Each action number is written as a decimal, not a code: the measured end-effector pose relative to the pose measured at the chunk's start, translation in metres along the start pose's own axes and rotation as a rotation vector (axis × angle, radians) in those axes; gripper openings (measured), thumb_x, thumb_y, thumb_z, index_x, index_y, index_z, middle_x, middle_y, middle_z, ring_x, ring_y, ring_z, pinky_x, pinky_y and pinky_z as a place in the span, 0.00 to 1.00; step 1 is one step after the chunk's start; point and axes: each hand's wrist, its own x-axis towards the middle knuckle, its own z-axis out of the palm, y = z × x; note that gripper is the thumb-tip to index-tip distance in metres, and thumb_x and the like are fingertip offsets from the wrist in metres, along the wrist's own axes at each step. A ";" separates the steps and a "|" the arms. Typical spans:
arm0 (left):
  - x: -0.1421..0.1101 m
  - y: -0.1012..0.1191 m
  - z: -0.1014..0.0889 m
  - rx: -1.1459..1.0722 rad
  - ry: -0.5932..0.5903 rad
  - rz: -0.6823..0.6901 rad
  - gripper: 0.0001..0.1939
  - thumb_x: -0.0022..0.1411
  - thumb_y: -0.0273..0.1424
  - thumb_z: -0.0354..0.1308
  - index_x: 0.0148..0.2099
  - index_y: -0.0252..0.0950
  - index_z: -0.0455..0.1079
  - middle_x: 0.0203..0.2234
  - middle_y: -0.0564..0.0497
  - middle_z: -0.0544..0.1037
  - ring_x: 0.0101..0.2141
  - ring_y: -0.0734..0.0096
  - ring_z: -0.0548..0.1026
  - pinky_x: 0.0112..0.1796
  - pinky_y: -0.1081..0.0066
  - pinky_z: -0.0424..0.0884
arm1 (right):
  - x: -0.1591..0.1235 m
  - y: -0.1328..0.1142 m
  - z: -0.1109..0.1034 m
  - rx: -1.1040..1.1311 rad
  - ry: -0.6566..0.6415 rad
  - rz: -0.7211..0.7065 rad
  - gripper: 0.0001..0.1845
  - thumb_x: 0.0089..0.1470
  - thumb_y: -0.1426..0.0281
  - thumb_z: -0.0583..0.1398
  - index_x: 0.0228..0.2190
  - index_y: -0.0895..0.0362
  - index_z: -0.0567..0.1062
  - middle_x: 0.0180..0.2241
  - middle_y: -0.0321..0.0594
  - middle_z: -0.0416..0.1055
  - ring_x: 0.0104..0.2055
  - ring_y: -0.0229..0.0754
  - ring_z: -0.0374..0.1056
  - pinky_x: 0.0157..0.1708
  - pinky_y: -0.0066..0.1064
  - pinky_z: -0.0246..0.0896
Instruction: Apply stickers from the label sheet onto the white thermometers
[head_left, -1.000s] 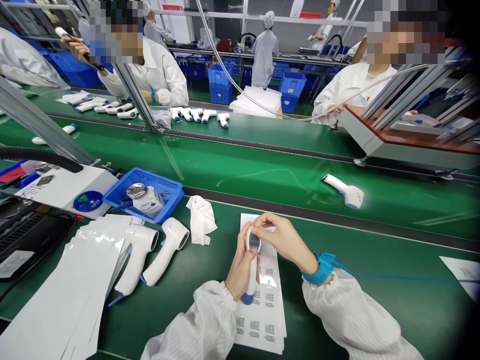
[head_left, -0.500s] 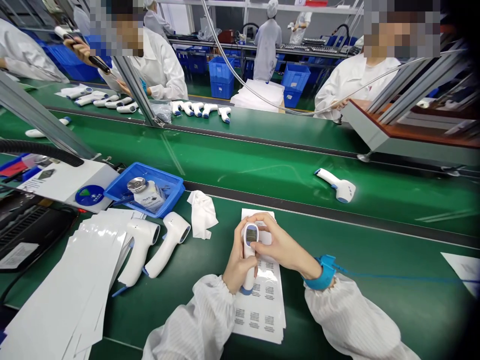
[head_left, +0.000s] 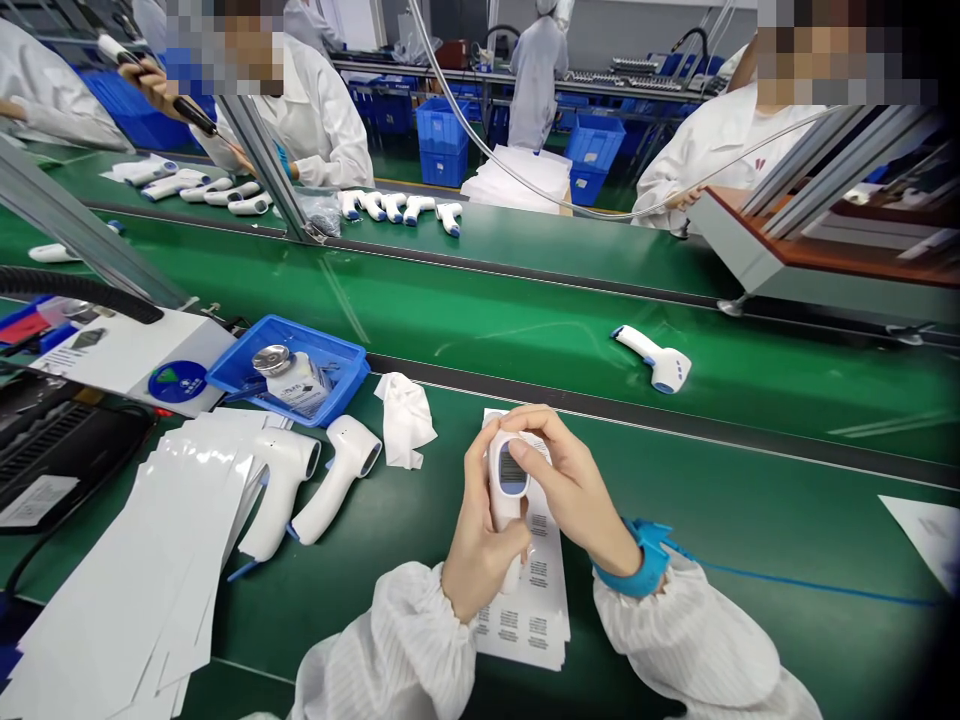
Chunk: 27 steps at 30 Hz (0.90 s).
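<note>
My left hand (head_left: 480, 535) is wrapped round the handle of a white thermometer gun (head_left: 507, 490), held upright with its small screen facing me. The fingers of my right hand (head_left: 559, 475) curl over the gun's head, thumb pressed beside the screen. A blue wrist strap (head_left: 637, 560) with a blue cord sits on my right wrist. Under both hands lies a white sheet of printed labels (head_left: 532, 610) on the green bench.
Two more white thermometer guns (head_left: 330, 485) lie left of me beside a stack of white sheets (head_left: 127, 580), a crumpled cloth (head_left: 405, 420) and a blue tray (head_left: 289, 370) holding a bottle. Another gun (head_left: 656, 360) rides the green belt. Across it, people in white coats work.
The gun has been raised and tilted so its screen faces me more squarely. My right hand shifted over its head. The gun on the belt drifted left.
</note>
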 end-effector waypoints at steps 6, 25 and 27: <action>-0.007 0.015 0.005 -0.048 -0.013 -0.013 0.49 0.47 0.18 0.52 0.67 0.52 0.40 0.51 0.48 0.67 0.20 0.82 0.66 0.21 0.74 0.65 | -0.014 -0.009 0.002 0.098 -0.099 -0.004 0.16 0.62 0.69 0.53 0.52 0.47 0.65 0.56 0.41 0.61 0.58 0.47 0.60 0.56 0.41 0.58; 0.009 0.035 -0.004 -0.011 -0.048 0.147 0.50 0.52 0.22 0.57 0.69 0.54 0.34 0.49 0.49 0.70 0.42 0.60 0.74 0.41 0.62 0.73 | -0.014 -0.012 0.003 0.207 -0.338 0.283 0.30 0.62 0.61 0.54 0.62 0.46 0.51 0.59 0.41 0.60 0.58 0.45 0.62 0.56 0.40 0.60; 0.019 0.029 -0.013 0.010 -0.044 0.127 0.51 0.52 0.22 0.54 0.70 0.54 0.30 0.51 0.49 0.69 0.45 0.58 0.73 0.43 0.59 0.71 | -0.008 0.003 0.002 0.144 -0.425 0.344 0.27 0.63 0.60 0.52 0.61 0.50 0.54 0.49 0.42 0.70 0.48 0.45 0.69 0.48 0.39 0.65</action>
